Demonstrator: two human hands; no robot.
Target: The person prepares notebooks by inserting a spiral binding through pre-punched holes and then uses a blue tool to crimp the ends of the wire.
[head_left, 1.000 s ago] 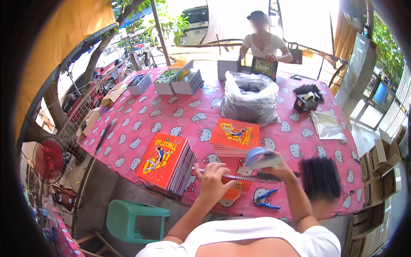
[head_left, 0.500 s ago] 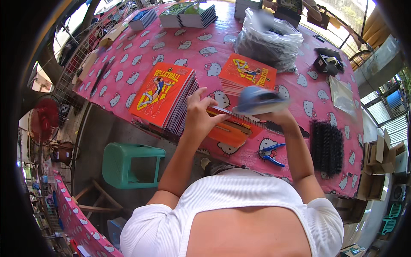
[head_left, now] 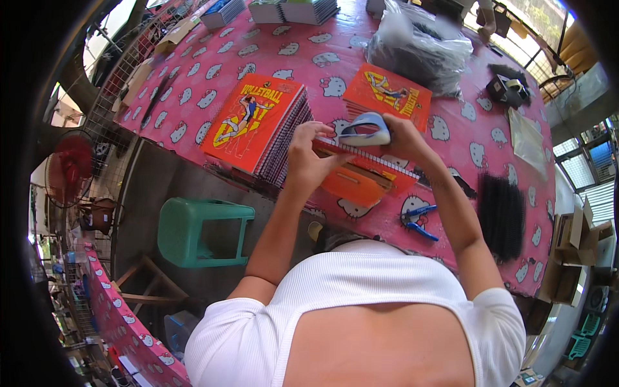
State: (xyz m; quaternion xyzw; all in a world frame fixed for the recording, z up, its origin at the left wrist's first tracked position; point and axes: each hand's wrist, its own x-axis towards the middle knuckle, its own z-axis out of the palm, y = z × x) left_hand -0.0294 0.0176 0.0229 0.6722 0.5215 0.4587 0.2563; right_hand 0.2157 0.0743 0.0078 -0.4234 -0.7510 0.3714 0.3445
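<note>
A red-orange notebook [head_left: 401, 183] stands tilted in front of me, its row of binding holes or coil along the top edge. My left hand [head_left: 309, 157] is closed on its left end, thumb on the near side and fingers beyond. My right hand [head_left: 407, 140] grips a rounded blue and white tool [head_left: 365, 131] with a loop-like handle, held at the notebook's bound edge. Whether the tool touches that edge, I cannot tell. An orange sheet or cover [head_left: 354, 184] lies below the notebook. To the left rises a stack of red spiral notebooks [head_left: 248, 126]; another red stack [head_left: 387, 93] lies beyond.
Blue-handled pliers [head_left: 420, 222] lie near the front edge, with a bundle of black coils [head_left: 501, 216] to their right. A plastic bag [head_left: 419, 55] of dark items and a tape dispenser [head_left: 509, 89] stand farther back. A green stool [head_left: 203, 232] is left of me.
My right hand and the blue and white tool have moved a little left and away from me, and the tool has turned. The view has shifted slightly. My left hand keeps its hold.
</note>
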